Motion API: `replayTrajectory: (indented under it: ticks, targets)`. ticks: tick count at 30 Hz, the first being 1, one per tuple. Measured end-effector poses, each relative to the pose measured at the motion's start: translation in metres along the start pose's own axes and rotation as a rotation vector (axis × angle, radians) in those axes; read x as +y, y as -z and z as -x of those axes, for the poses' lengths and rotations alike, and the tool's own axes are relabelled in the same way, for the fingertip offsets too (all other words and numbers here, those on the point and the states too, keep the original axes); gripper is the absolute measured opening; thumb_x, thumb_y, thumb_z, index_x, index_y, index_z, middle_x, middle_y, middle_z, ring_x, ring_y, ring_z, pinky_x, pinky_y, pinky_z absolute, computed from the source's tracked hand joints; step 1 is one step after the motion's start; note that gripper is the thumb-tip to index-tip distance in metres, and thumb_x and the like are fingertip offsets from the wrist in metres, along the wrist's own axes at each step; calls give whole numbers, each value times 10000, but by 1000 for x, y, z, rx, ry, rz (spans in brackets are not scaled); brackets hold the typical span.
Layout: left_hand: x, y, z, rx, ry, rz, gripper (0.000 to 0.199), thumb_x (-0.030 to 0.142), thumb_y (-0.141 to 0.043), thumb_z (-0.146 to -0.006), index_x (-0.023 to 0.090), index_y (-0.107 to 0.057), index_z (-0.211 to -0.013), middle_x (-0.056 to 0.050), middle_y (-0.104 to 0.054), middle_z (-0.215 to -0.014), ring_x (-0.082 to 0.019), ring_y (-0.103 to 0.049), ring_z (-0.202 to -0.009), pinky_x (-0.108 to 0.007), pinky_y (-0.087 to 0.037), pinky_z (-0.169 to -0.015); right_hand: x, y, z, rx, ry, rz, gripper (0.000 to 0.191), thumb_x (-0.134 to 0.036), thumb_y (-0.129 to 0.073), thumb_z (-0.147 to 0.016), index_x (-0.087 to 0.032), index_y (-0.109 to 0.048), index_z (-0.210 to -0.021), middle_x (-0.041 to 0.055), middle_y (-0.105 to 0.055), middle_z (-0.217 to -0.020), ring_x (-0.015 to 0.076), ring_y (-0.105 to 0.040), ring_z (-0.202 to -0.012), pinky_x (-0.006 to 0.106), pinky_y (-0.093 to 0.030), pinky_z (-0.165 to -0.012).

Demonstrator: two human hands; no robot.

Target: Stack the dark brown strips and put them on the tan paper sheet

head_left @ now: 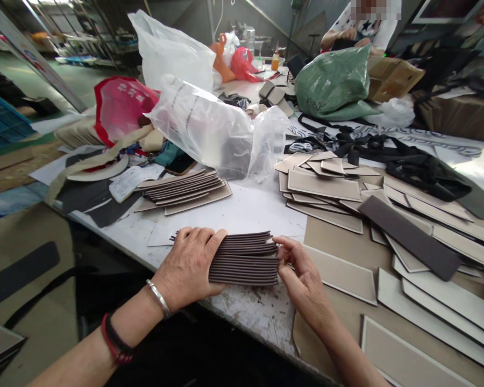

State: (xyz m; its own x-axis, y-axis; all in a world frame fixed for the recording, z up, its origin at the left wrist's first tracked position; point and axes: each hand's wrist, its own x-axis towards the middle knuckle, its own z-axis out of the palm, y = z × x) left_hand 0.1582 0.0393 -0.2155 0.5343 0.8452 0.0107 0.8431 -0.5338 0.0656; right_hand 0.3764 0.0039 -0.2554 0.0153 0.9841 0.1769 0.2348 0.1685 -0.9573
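I have the stack of thin, dark-brown rectangular strips [244, 266] at the near edge of a white, scuffed tabletop [262, 312]; layers splay slightly, left part covered by a hand, can't count them. Left hand [189, 263], back up, silver bangle [158, 298] at wrist, grips the stack's left end, fingertips mostly hidden. Right hand [300, 274], fingers bent, touches the stack's right end; I can't tell if it's pinching a layer. Right of the stack: smooth beige panels with pale borders [325, 184], overlapping, some cropped. Beyond it, leftward: a pile of flat beige pieces [181, 188]. Further beyond: crumpled translucent plastic bag [221, 129], contents blurry. Farthest, beyond and right: co-worker [377, 32], partly behind a green plastic sack [334, 80], handwork unclear.
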Motion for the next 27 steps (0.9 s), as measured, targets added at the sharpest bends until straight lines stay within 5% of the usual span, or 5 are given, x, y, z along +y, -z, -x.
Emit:
replayTrajectory:
  ticks: [19,27]
  targets:
    - [-1,-2,-1,38,-13,2,718,534,-621,-648,150,-413,-1218,-103,-522,-1046,-266,-464,-975,-445,-310,-909,3,0,1,9,20,-25,403,-115,-401,-721,-203,-553,-1084,6,-484,-793,135,-478,-700,255,-416,-680]
    - [-1,-2,-2,54,-20,-1,709,511,-628,-645,143,-418,-1215,-97,-523,-1031,-262,-467,-966,-446,-312,-906,8,6,-5,-97,-11,-87,410,-119,-402,-699,-202,-553,-1071,5,-455,-781,135,-449,-676,247,-392,-606]
